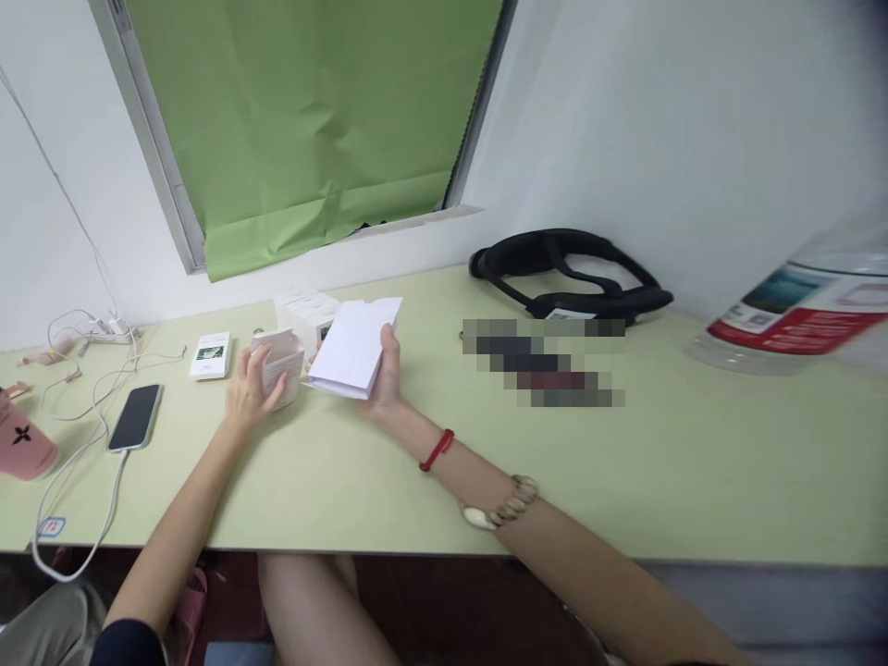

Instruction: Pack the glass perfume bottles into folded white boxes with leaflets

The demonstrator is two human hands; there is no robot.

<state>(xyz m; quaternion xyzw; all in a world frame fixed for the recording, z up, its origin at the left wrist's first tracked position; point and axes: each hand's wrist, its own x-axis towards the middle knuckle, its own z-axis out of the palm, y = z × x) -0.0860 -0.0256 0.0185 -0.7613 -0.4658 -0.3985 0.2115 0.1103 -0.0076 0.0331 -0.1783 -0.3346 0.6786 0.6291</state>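
My left hand is closed around a small white box whose upper end looks open. In my right hand is a larger white folded paper piece, gripped at its right edge with the thumb on top and tilted above the table. Behind these two lies another white carton with printing, partly hidden by what my hands hold. A small white box with a green picture rests on the table left of my left hand.
On the pale green table a phone with a white cable and a pink cup are at the left. A black headset, a blurred-out patch and a large plastic bottle are at the right.
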